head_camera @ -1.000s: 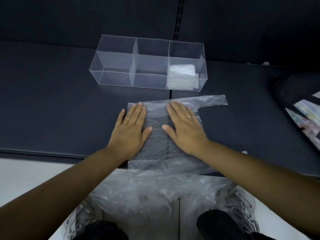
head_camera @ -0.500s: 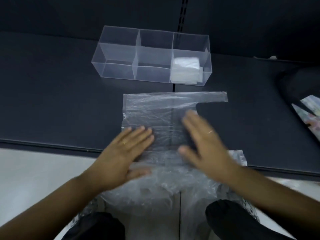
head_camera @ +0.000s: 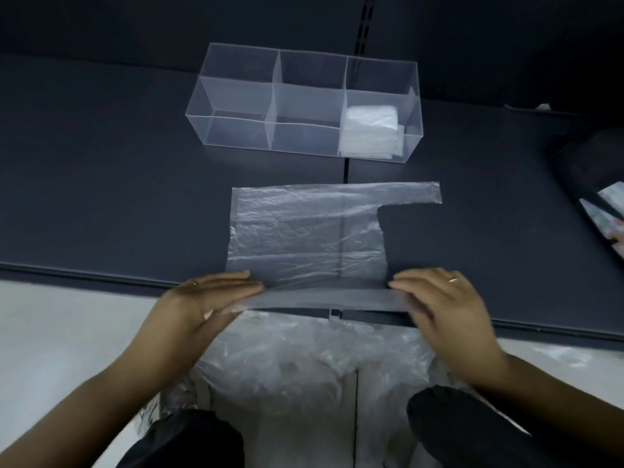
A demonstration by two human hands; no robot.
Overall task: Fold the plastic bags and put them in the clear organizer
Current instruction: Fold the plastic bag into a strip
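- The left grip [head_camera: 216,297] is on our side of the clear organizer [head_camera: 236,96], roughly in line with its left compartment; the fingers lie nearly straight on top and the thumb sits underneath, pinching the left end of the bag's raised near edge
- The plastic bag [head_camera: 304,231] lies flat on the tabletop [head_camera: 101,180], on our side of the organizer and apart from it; its long axis runs left to right, parallel to the organizer's long wall, and one handle reaches out to the right along the edge closest to the organizer
- The near edge is lifted off the tabletop as a narrow taut strip between the two grips, so we judge that the fold must travel straight away from us, toward the organizer
- Loose bags [head_camera: 304,366] are heaped in our lap, farther from the organizer than the flat bag
- A folded bag [head_camera: 369,131] already sits in the organizer's right compartment; the middle and left compartments look free
- The right grip [head_camera: 442,298], about in line with the organizer's right end, has its fingers bent over the strip's right end and pinches it; both grips are equally near the bag
- A dark bundle [head_camera: 591,170] lies well to the right of the organizer
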